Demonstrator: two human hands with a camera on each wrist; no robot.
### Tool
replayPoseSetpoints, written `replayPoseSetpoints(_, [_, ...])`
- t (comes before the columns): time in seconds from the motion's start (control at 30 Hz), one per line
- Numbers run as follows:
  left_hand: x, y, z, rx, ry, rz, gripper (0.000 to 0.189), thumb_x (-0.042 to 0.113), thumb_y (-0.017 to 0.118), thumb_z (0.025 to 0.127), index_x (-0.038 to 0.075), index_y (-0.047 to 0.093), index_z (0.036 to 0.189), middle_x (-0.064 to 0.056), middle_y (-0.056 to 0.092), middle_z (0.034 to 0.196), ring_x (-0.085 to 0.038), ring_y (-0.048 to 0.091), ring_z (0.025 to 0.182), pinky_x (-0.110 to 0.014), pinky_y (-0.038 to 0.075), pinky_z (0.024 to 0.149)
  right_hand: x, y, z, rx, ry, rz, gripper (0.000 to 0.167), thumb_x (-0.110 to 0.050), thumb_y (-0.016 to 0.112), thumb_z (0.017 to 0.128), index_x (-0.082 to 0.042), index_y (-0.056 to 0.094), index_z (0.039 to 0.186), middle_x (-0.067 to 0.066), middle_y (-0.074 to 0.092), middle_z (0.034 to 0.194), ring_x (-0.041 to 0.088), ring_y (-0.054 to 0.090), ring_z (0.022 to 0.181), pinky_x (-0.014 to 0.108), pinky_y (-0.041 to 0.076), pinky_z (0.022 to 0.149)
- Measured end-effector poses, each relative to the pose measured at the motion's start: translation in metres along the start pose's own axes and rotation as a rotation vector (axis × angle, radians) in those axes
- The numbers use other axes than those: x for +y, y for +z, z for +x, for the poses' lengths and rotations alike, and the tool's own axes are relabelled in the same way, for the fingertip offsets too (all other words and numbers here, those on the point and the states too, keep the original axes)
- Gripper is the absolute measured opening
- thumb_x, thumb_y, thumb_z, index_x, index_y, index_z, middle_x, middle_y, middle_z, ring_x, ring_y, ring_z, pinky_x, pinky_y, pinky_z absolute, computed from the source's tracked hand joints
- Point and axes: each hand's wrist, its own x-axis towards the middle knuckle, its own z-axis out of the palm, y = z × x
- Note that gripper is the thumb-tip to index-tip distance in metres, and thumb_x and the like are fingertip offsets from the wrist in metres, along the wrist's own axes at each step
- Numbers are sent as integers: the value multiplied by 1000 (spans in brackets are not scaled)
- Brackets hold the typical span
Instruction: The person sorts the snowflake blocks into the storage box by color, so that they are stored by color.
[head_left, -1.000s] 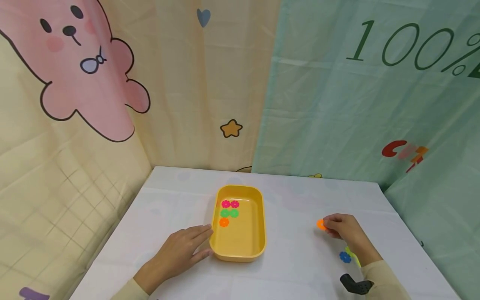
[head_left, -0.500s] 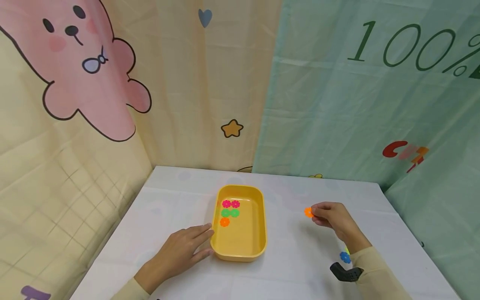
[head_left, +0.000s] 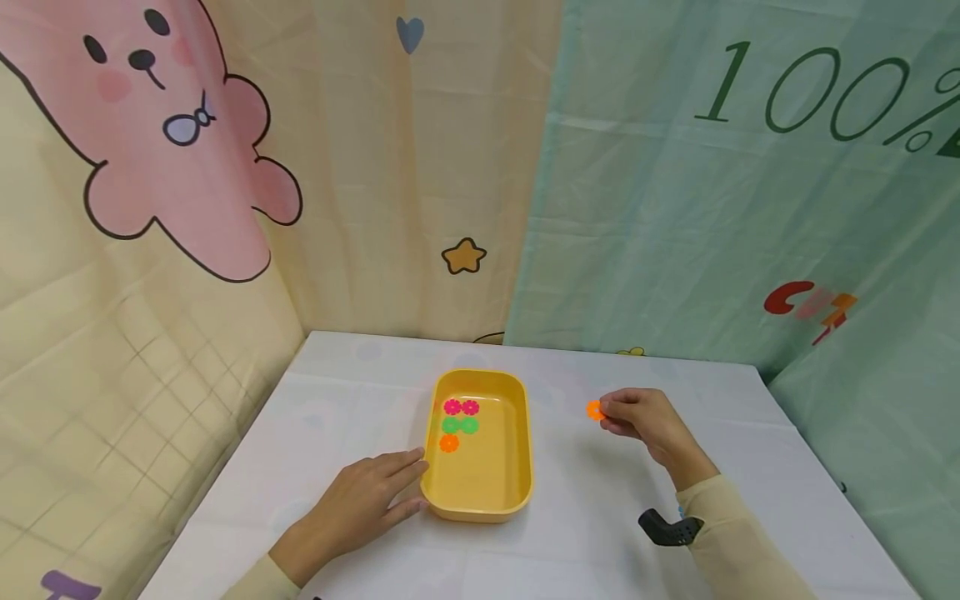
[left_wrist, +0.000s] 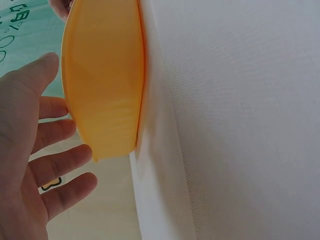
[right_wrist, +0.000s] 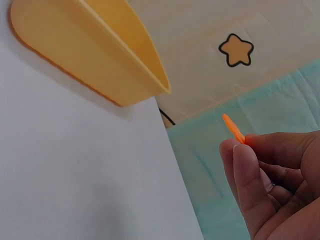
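Between thumb and fingertips my right hand (head_left: 641, 418) pinches an orange flower-shaped disc (head_left: 595, 410), raised over the table to the right of the yellow tray (head_left: 480, 503). In the right wrist view the disc (right_wrist: 233, 127) shows edge-on. My left hand (head_left: 367, 500) has its fingers extended, fingertips at the tray's left rim. Inside the tray, along its left side, lie two pink flower discs (head_left: 461, 407) side by side, two green ones (head_left: 460, 426) below them, and one orange disc (head_left: 449, 443) under those.
A blue piece (head_left: 680, 510) is mostly hidden behind the right sleeve (head_left: 720, 517). A black curved device (head_left: 669, 529) sits at the right wrist. Printed curtains (head_left: 637, 208) rise behind the white table (head_left: 360, 383).
My right hand has carried the orange disc left and away from me, toward the tray. Its sleeve now covers the blue and yellow-green pieces more. The left hand stays at the tray.
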Motion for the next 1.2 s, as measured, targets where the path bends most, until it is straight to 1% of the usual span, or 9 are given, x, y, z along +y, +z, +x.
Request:
replayPoseSetpoints(0.13, [0,0,0,13,7,1,51,47,70,94,12,69,131,-4,65,138,-21,68,116,-40,60,87,-9,13,5,-18,-15,11,33,-13,69,98,11,64,121,13,73,100,16,73,79,24,61,76])
replayPoseSetpoints(0.2, [1,1,0,19,13,2,51,48,70,94,12,70,130,-4,66,138,-21,68,115,-40,60,86,-13,20,7,-19,-8,12,32,-13,70,97,9,66,119,13,73,99,16,73,78,25,61,75])
replayPoseSetpoints(0.4, [-1,2,-1,39,30,12,51,49,69,94,12,70,129,-4,66,137,-20,69,113,-40,60,86,-26,42,11,-26,-3,-18,28,-15,73,96,5,69,115,14,73,97,21,73,78,27,62,76])
replayPoseSetpoints(0.6, [-1,2,-1,62,47,15,50,48,71,93,12,71,128,-4,67,136,-20,69,114,-40,60,85,-34,55,14,-55,-14,-22,23,-14,71,97,3,70,112,15,73,98,21,72,78,28,62,76])
replayPoseSetpoints(0.77, [0,2,-1,59,48,16,50,47,72,93,12,71,128,-4,67,136,-20,68,115,-40,60,85,-38,61,15,-54,-35,-12,23,-13,71,97,4,71,112,15,73,97,21,72,78,27,62,75])
replayPoseSetpoints(0.97, [0,2,0,54,45,19,50,48,70,94,11,71,128,-4,67,136,-20,69,114,-39,60,86,-40,70,13,-57,-70,-36,23,-13,71,97,5,70,111,14,72,96,21,70,76,27,62,75])
replayPoseSetpoints(1.2, [0,1,0,63,52,13,50,47,72,93,10,71,127,-5,67,135,-20,69,113,-40,60,84,-41,92,18,-69,-68,-75,14,-10,69,97,1,72,106,14,71,96,24,67,77,30,62,76])
